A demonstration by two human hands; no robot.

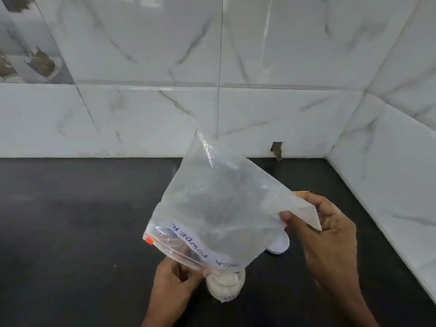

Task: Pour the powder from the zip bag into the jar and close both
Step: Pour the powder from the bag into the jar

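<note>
A clear zip bag (219,204) with a handwritten powder label is held upside down, its zip mouth pointing down and its bottom corner raised. My left hand (174,286) pinches the zip edge right over the jar. My right hand (328,234) grips the bag's upper right corner. The small clear jar (226,289) stands on the counter under the bag's mouth, filled with white powder heaped at its opening. A white round lid (279,245) lies on the counter behind the bag, partly hidden by it.
The dark counter (70,232) runs to a white marble-tiled wall at the back and another on the right, forming a corner. A small chipped hole (277,149) shows at the base of the back wall.
</note>
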